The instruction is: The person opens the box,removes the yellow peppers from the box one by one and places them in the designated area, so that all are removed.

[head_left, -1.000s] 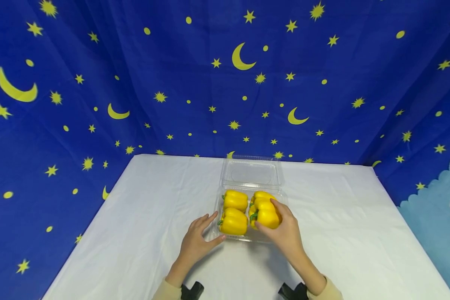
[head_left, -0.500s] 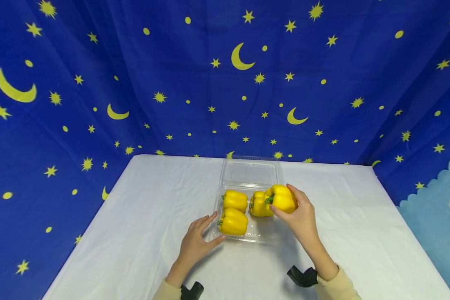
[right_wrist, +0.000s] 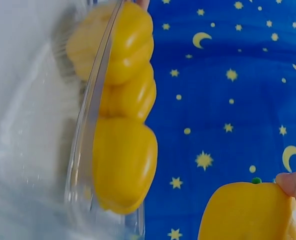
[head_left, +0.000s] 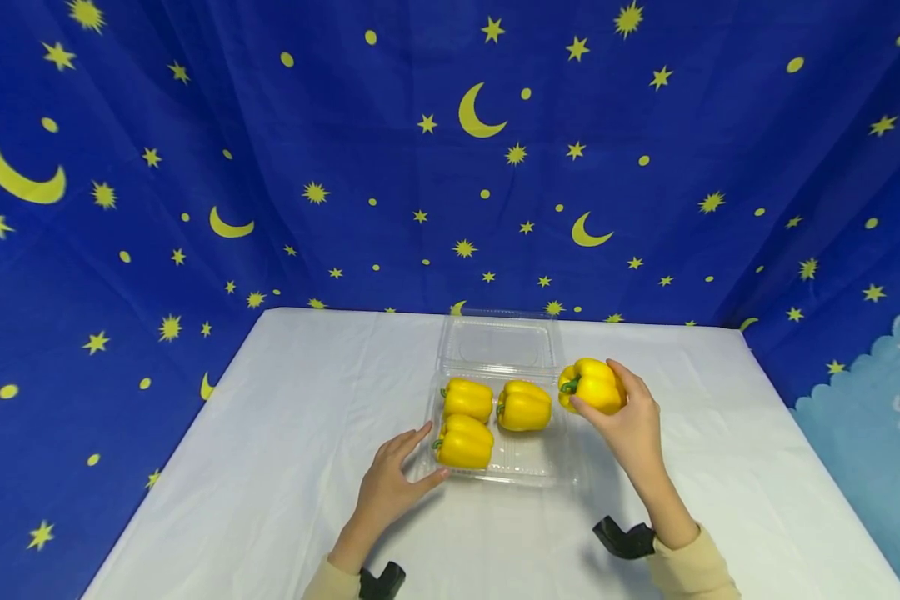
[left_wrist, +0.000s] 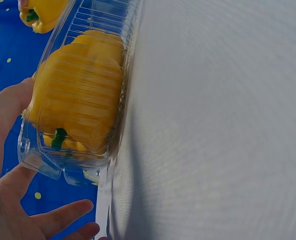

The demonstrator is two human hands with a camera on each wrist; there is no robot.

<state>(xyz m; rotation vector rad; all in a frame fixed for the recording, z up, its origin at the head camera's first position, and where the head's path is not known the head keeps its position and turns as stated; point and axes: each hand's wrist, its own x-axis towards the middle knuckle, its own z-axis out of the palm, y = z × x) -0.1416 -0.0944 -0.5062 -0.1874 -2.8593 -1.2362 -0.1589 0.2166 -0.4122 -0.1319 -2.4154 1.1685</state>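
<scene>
A clear plastic clamshell box (head_left: 528, 479) lies on the table with its lid folded back. Inside it are three yellow bell peppers: two stacked front to back on the left, the near one (head_left: 465, 442) and the far one (head_left: 468, 401), and one (head_left: 524, 407) at the back right. My right hand (head_left: 633, 421) holds another yellow bell pepper (head_left: 592, 386) between thumb and fingers, raised just right of the box. The left hand (head_left: 392, 482) rests at the box's left front corner, fingers spread; in the left wrist view its thumb touches the box wall (left_wrist: 63, 155).
The open lid (head_left: 501, 343) lies toward the back of the white-covered table (head_left: 307, 400). A blue curtain (head_left: 330, 108) with moons and stars hangs behind and at the sides. Light blue cloth (head_left: 870, 442) hangs at the right.
The right hand has lifted one yellow bell pepper out of the box's front right and carried it up and to the right. The left hand stays in place.
</scene>
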